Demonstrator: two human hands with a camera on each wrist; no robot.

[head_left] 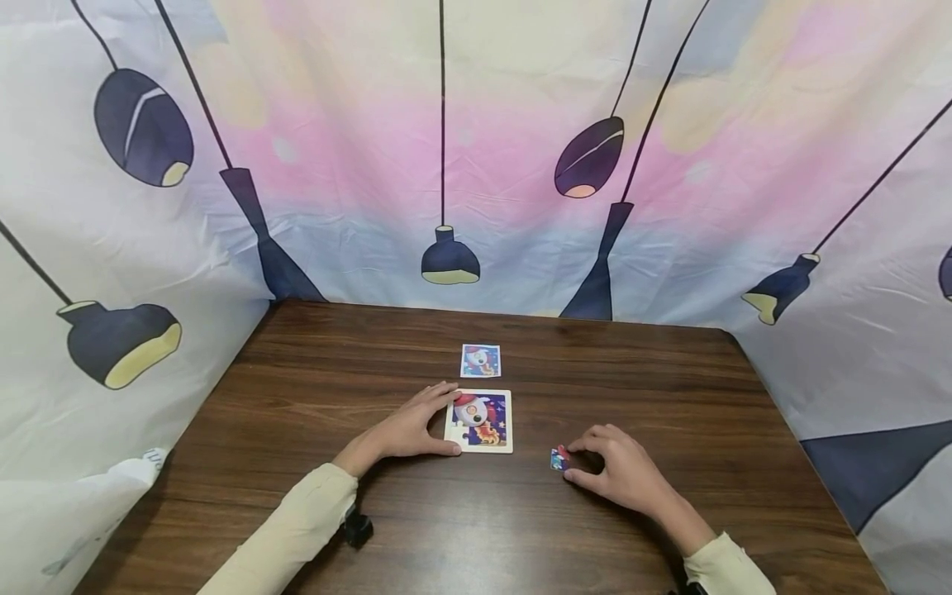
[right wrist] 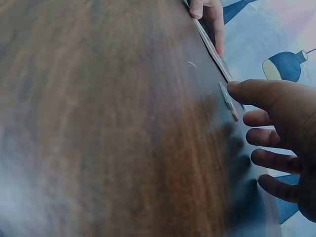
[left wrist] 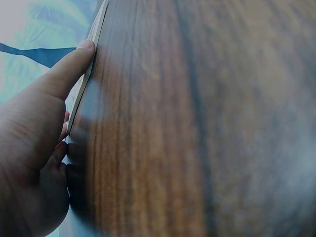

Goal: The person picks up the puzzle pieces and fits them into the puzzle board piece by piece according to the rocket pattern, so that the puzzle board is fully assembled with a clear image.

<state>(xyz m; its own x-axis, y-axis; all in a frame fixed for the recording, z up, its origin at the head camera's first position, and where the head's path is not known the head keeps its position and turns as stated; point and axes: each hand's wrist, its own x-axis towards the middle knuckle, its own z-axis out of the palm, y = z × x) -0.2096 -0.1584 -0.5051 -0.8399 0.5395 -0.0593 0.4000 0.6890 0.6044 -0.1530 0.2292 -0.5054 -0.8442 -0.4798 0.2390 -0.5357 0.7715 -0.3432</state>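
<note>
A square jigsaw puzzle board [head_left: 498, 426] with a pale frame lies on the table, showing a white cartoon face with a red hat. A white bare patch is at its lower left. My left hand [head_left: 409, 428] holds the board by its left side, thumb at the near corner and fingers at the far one; in the left wrist view the thumb [left wrist: 74, 64] meets its edge. To the right, my right hand [head_left: 625, 471] pinches a small blue and red puzzle piece [head_left: 558, 459] between thumb and index finger, low at the table. The other right fingers [right wrist: 276, 160] are spread.
A small picture card [head_left: 481, 361] with a similar cartoon lies just beyond the board. The brown wooden table [head_left: 357, 355] ends at a cloth backdrop [head_left: 357, 182] printed with lamps, which also hangs at both sides.
</note>
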